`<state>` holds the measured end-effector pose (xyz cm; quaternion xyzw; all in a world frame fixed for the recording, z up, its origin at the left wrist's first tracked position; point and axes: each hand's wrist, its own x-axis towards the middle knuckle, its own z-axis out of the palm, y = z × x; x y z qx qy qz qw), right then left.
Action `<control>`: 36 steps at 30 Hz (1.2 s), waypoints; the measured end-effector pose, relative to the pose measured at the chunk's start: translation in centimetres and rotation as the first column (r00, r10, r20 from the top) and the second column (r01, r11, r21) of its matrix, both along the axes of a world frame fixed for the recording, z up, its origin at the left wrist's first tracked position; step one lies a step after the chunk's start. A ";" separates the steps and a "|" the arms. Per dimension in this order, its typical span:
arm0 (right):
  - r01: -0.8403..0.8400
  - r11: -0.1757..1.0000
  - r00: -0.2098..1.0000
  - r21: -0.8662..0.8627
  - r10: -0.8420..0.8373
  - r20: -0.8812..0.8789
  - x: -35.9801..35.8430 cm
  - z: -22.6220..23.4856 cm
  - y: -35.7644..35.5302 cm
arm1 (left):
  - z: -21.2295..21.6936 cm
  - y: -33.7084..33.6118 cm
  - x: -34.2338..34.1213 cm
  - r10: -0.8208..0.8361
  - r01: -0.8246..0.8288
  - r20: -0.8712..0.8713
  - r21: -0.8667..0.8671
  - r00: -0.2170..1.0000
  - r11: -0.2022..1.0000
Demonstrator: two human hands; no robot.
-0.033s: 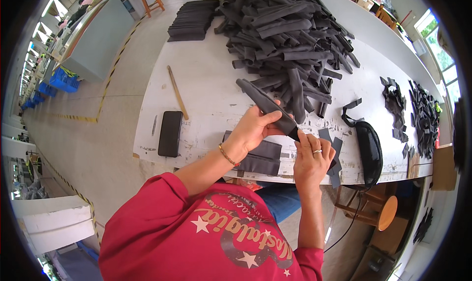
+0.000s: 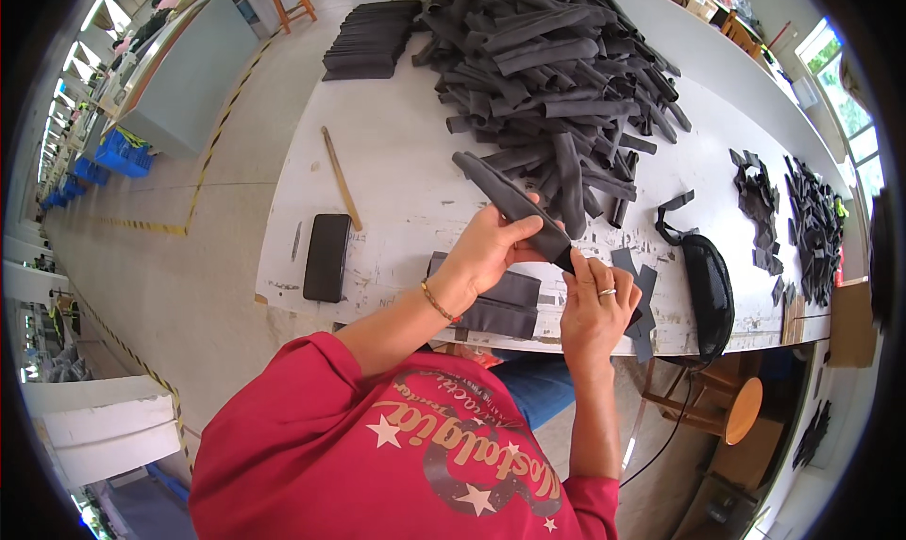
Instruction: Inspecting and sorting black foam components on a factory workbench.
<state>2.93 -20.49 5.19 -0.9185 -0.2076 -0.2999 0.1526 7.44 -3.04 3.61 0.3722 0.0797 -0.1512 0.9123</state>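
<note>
A dark grey fabric tube [image 2: 507, 193] slants over the table in my left hand [image 2: 493, 247], the thumb pressed on its upper side. My right hand [image 2: 596, 299] is closed at the tube's near end, gripping a narrow black strip that goes into or against that end. A bit of black shows below the right fingers too; what kind of strip it is I cannot tell. Under my left wrist lie flat dark grey fabric pieces [image 2: 505, 306]. A large heap of similar fabric tubes [image 2: 557, 49] lies just beyond my hands.
A neat stack of dark pieces [image 2: 363, 44] lies at the far left. Nearer are a wooden stick [image 2: 340, 177] and a phone [image 2: 327, 257]. To the right are grey strips [image 2: 644, 295], a black mesh pouch [image 2: 710, 290] and dark scraps [image 2: 813, 214]. A wooden stool [image 2: 744, 410] stands below.
My right hand has shifted very slightly toward me and to the left. The tube and my left hand look the same.
</note>
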 end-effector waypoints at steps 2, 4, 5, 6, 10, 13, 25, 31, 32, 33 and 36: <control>0.063 0.997 0.998 0.054 -0.062 -0.015 -0.1 -0.2 0.7 | 0.4 -0.4 -0.5 0.035 -0.036 0.043 0.021 0.998 0.999; 0.043 0.997 0.999 0.059 -0.041 -0.030 -0.3 -0.6 1.0 | 0.5 -0.8 -1.0 0.071 -0.075 0.087 0.042 0.994 0.996; 0.012 0.988 0.998 0.153 -0.003 -0.064 -0.5 -0.7 1.4 | 0.6 -1.0 -1.3 0.085 -0.085 0.142 -0.002 0.986 0.996; -0.015 0.969 0.995 0.247 0.040 -0.095 -0.6 -0.9 1.9 | 0.6 -1.2 -1.5 0.100 -0.093 0.196 -0.047 0.975 0.995; -0.079 0.888 0.990 0.452 0.124 -0.070 -1.1 -3.5 3.3 | -1.0 -2.0 -1.2 -0.009 0.038 0.261 -0.104 0.965 0.994; -0.095 0.901 0.992 0.423 0.119 -0.031 -1.0 -4.2 4.2 | -1.0 -2.8 -1.9 0.029 -0.043 0.310 0.038 0.950 0.998; -0.179 0.899 0.959 0.401 0.250 -0.133 -0.3 -3.6 4.1 | -1.0 -2.1 -2.7 0.034 -0.031 0.172 -0.021 0.984 0.999; -0.129 0.919 0.951 0.372 0.220 -0.215 -1.3 -3.1 3.4 | -0.5 -0.3 -1.4 0.090 -0.093 0.256 -0.001 0.962 0.996; -0.125 0.919 0.951 0.373 0.218 -0.218 -1.3 -3.1 3.2 | -0.6 -0.5 -1.6 0.088 -0.091 0.253 0.000 0.963 0.996; -0.152 0.908 0.941 0.390 0.253 -0.223 -1.1 -3.1 3.2 | -1.0 -1.1 -1.9 0.083 -0.077 0.236 -0.033 0.968 0.996; -0.225 0.894 0.939 0.387 0.305 -0.159 -0.5 -2.4 3.8 | -1.4 -2.2 -3.0 0.032 -0.009 0.144 -0.160 0.989 0.987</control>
